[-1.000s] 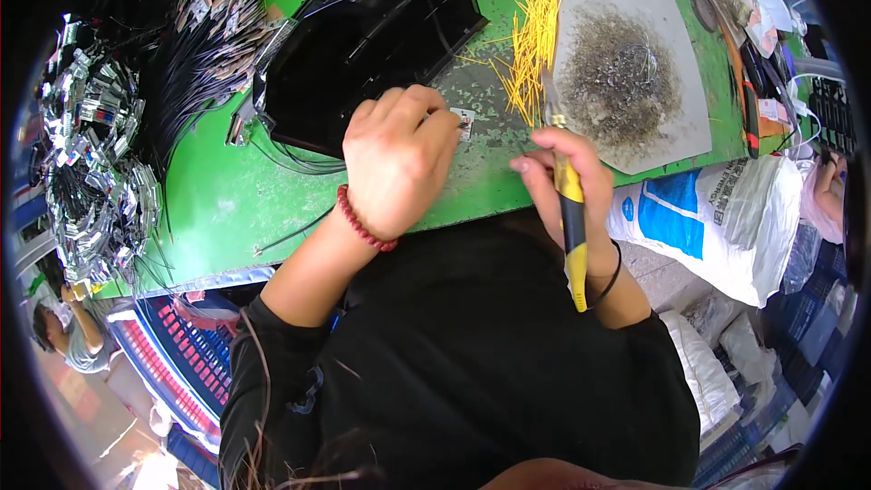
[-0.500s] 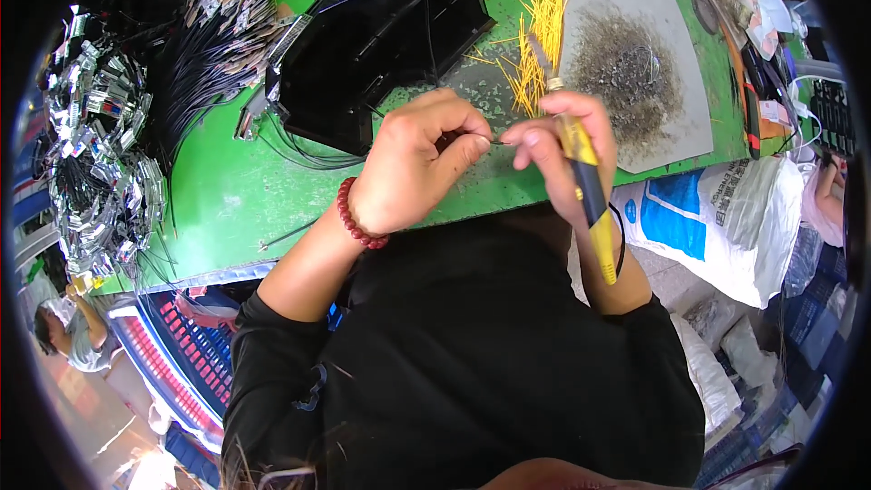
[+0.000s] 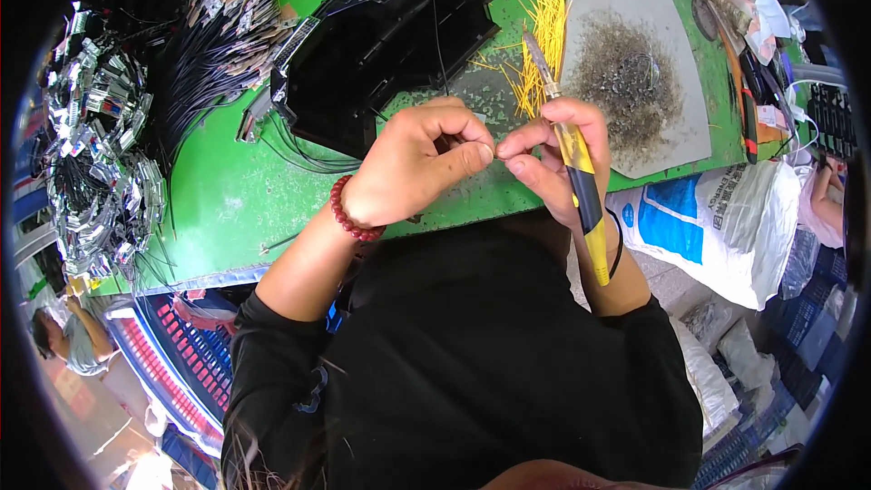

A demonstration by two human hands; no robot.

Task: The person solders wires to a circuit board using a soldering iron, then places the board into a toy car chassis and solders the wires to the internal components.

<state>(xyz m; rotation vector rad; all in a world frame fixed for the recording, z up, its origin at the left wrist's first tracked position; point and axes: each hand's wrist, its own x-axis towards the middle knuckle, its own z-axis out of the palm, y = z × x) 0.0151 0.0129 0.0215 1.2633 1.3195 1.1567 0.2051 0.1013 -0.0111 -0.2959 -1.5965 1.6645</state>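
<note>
My left hand [image 3: 422, 159], with a red bead bracelet [image 3: 349, 209] at the wrist, pinches a thin dark wire between thumb and forefinger; most of the wire is hidden. Close beside those fingertips are the thumb and forefinger of my right hand [image 3: 567, 150]. A yellow-and-black soldering iron [image 3: 587, 186] lies across the right hand, its tip pointing away from me. Beyond the left hand rests a large black plastic housing [image 3: 363, 63] with thin wires along it. Yellow thin sticks or wires [image 3: 547, 23] are heaped just past the iron's tip.
A grey board [image 3: 685, 91] strewn with dark crumbs lies right on the green table [image 3: 222, 191]. Bundles of black cables [image 3: 195, 68] and silver connectors [image 3: 100, 172] fill the left side. A white-and-blue sack [image 3: 717, 227] stands below the right edge. Another person [image 3: 82, 340] is at far left.
My right hand has drawn its thumb and forefinger in against the left fingertips. The wire shows less between them. The soldering iron has shifted slightly, and the housing a little to the right.
</note>
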